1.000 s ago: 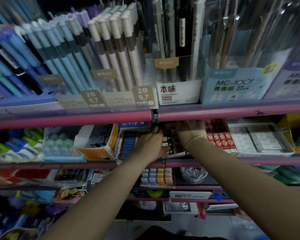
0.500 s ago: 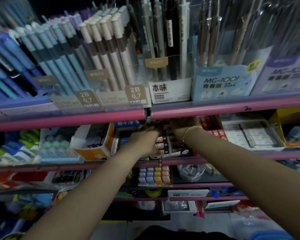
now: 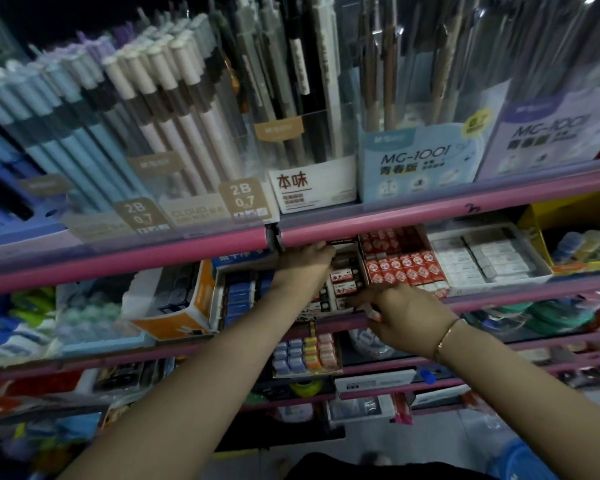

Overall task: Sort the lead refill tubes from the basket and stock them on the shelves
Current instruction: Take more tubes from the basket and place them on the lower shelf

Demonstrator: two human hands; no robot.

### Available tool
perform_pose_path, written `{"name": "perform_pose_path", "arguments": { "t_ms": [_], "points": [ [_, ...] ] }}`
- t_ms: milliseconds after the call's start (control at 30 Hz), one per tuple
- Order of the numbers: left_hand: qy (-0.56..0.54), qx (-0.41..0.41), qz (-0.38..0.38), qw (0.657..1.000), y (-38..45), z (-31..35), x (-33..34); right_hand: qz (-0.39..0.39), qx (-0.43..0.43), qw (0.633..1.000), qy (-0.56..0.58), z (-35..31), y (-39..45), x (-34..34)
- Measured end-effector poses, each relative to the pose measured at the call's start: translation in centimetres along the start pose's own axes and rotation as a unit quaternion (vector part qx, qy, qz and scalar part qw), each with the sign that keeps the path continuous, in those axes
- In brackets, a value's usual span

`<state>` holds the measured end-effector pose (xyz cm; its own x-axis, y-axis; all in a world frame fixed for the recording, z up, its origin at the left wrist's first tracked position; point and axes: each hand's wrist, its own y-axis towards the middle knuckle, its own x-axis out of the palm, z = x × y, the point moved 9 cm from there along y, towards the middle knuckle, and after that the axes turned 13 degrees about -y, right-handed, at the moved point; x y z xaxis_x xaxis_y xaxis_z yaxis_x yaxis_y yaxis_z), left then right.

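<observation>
Both hands (image 3: 305, 265) (image 3: 400, 318) reach into one box (image 3: 343, 289) of packs.

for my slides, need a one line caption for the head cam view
Left hand reaches deep into a tray of small boxes while the right hand rests at the pink shelf rail.

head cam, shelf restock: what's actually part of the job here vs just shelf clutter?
In the job:
left hand, reaching into the black-and-white box tray
right hand, fingers at that tray's front edge
pink shelf rail

Just there:
red boxes
white erasers
blue boxes
orange carton
pencil displays above
pastel erasers below

No basket in view.
</observation>
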<state>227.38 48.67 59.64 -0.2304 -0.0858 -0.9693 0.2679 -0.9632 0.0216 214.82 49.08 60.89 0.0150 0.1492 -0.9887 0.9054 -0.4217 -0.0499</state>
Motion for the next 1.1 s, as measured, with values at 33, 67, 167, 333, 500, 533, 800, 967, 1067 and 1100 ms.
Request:
{"name": "perform_pose_path", "arguments": {
  "t_ms": [33,67,167,333,500,533,800,967,1067,1100],
  "points": [
    [0.006,0.002,0.003,1.000,0.0,0.1,0.0,0.008,-0.005,1.000,-0.005,-0.1,0.1,0.1],
    [0.001,0.001,0.010,1.000,0.1,0.1,0.0,0.014,-0.009,1.000,-0.006,-0.1,0.1,0.1],
    [-0.074,-0.023,0.003,0.997,0.4,0.0,-0.1,0.029,-0.002,1.000,0.000,0.1,0.2,0.1],
    [-0.160,-0.056,0.027,0.985,0.3,-0.7,-0.6,0.025,0.001,1.000,-0.002,0.1,0.4,0.3],
    [-0.084,-0.036,0.068,0.994,-0.4,-0.7,-0.7,0.009,0.007,1.000,0.002,0.3,0.6,0.4],
    [-0.058,-0.037,0.059,0.996,-0.4,-0.6,-0.2,0.008,0.006,1.000,0.000,0.2,0.6,0.3],
    [-0.172,-0.108,0.065,0.977,-2.0,-0.5,-1.7,0.099,0.110,0.953,0.266,2.4,0.9,-2.0],
    [-0.572,-0.124,0.065,0.808,-6.1,2.3,-4.2,0.097,0.114,0.948,0.281,2.0,1.3,-2.2],
    [-0.563,-0.119,0.054,0.816,-7.5,3.3,-4.3,0.077,0.075,0.955,0.277,0.3,2.0,-2.1],
    [-0.566,-0.139,0.066,0.810,-7.8,2.8,-4.2,0.068,0.070,0.950,0.296,0.0,2.1,-2.1]
  ]
}}
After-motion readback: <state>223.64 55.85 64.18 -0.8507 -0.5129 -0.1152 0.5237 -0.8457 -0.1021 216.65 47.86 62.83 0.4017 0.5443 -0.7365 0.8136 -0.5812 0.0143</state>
